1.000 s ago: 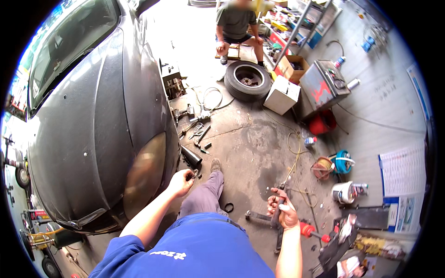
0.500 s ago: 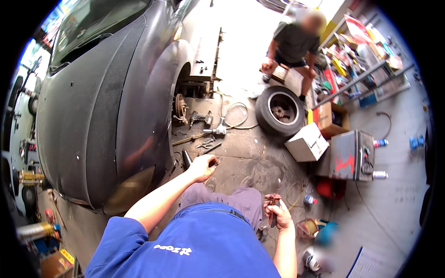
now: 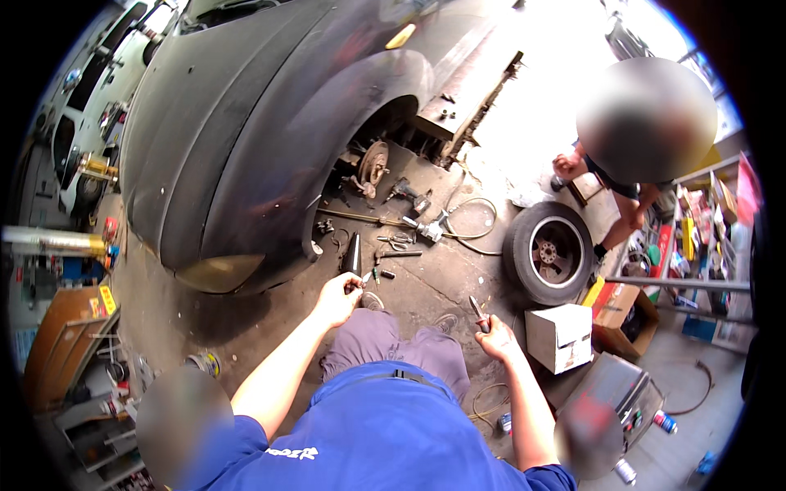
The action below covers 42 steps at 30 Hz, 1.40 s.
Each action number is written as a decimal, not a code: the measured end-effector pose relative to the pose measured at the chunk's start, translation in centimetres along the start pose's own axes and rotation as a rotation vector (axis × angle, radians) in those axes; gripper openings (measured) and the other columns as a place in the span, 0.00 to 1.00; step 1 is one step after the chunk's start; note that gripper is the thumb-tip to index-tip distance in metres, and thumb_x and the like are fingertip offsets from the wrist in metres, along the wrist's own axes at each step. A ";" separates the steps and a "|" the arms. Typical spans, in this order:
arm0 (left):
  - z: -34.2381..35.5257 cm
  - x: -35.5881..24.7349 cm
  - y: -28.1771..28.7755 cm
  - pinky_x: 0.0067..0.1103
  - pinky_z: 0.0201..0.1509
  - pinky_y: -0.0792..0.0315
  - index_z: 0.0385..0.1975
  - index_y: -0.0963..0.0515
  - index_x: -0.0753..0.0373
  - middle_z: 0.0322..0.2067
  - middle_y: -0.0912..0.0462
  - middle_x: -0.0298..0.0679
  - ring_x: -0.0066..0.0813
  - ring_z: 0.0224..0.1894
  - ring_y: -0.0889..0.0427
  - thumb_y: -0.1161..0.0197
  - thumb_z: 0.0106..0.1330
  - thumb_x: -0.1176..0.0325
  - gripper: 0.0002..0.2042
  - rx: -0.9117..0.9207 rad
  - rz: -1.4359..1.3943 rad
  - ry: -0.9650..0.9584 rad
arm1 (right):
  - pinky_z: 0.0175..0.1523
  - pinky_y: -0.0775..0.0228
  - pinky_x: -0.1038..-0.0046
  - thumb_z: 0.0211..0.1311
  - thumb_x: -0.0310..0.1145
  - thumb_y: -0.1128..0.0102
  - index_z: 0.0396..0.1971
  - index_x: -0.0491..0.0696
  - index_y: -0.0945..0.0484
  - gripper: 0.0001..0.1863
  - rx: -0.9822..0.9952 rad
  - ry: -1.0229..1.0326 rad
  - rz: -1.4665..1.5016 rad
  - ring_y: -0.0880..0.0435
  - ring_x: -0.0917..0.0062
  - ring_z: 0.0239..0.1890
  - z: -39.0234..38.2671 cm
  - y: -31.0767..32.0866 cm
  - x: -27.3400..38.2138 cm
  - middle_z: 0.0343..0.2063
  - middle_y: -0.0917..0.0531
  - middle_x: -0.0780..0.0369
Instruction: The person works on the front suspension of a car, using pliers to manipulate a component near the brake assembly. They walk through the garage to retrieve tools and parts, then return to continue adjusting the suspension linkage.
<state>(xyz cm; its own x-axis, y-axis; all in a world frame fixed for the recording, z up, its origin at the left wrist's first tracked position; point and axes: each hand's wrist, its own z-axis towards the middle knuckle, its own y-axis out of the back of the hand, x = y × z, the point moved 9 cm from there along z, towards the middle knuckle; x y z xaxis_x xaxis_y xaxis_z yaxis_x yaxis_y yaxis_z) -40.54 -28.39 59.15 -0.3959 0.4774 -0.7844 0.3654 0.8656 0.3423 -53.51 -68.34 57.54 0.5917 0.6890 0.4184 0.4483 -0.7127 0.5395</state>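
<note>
My left hand [image 3: 337, 301] is closed, its fingertips pinched together over the floor in front of my left knee. A small light-coloured piece shows at the fingertips, too small to name. Ahead of my right knee, my right hand [image 3: 497, 340] grips red-handled pliers [image 3: 480, 314], their jaws pointing forward and slightly left. Just beyond the left hand stands a dark tapered piece [image 3: 353, 255]. A hammer [image 3: 399, 254] and several small hand tools lie beside it. Farther off, a rusty wheel hub [image 3: 374, 164] is exposed in the arch of a dark car [image 3: 278, 123].
A cordless impact wrench [image 3: 408, 196] and an air wrench [image 3: 431, 230] with a looped hose [image 3: 491, 217] lie near the hub. A removed wheel [image 3: 521, 258] is on the right, a white box [image 3: 558, 337] closer. Another person [image 3: 629, 192] sits behind the wheel.
My view has swung left, so the scene sits farther right. My right hand has come forward with the pliers, which now point ahead. The left hand is still pinched.
</note>
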 end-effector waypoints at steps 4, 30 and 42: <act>-0.1 1.9 -0.3 0.17 0.40 0.28 0.42 0.19 0.65 0.31 0.19 0.30 0.16 0.33 0.25 0.36 0.69 0.80 0.05 -0.049 -0.054 0.056 | 0.64 0.28 0.62 0.53 0.39 0.34 0.48 0.49 0.19 0.21 -0.006 0.143 -0.124 0.18 0.58 0.58 5.0 2.2 3.2 0.50 0.15 0.53; 32.9 39.3 -5.6 0.30 0.51 0.20 0.52 0.22 0.66 0.51 0.17 0.43 0.34 0.46 0.15 0.39 0.74 0.75 0.10 -0.205 -0.637 0.398 | 0.63 0.26 0.68 0.67 0.41 0.39 0.44 0.51 0.15 0.13 0.273 0.183 -0.291 0.18 0.68 0.61 66.7 -39.5 15.7 0.52 0.14 0.54; 49.8 47.1 -1.5 0.21 0.47 0.21 0.52 0.20 0.67 0.49 0.14 0.39 0.23 0.44 0.16 0.45 0.74 0.80 0.11 -0.456 -0.270 0.054 | 0.60 0.30 0.64 0.55 0.42 0.39 0.47 0.51 0.13 0.21 0.480 0.603 -0.789 0.19 0.62 0.57 83.6 -61.5 15.4 0.52 0.13 0.58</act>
<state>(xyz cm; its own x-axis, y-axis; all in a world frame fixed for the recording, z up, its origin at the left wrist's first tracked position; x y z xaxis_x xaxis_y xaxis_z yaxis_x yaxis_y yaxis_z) -17.77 -14.74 -4.08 -0.4727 0.2248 -0.8520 -0.1545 0.9308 0.3313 -16.00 -24.89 -30.25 -0.3407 0.8308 0.4402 0.8473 0.0685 0.5266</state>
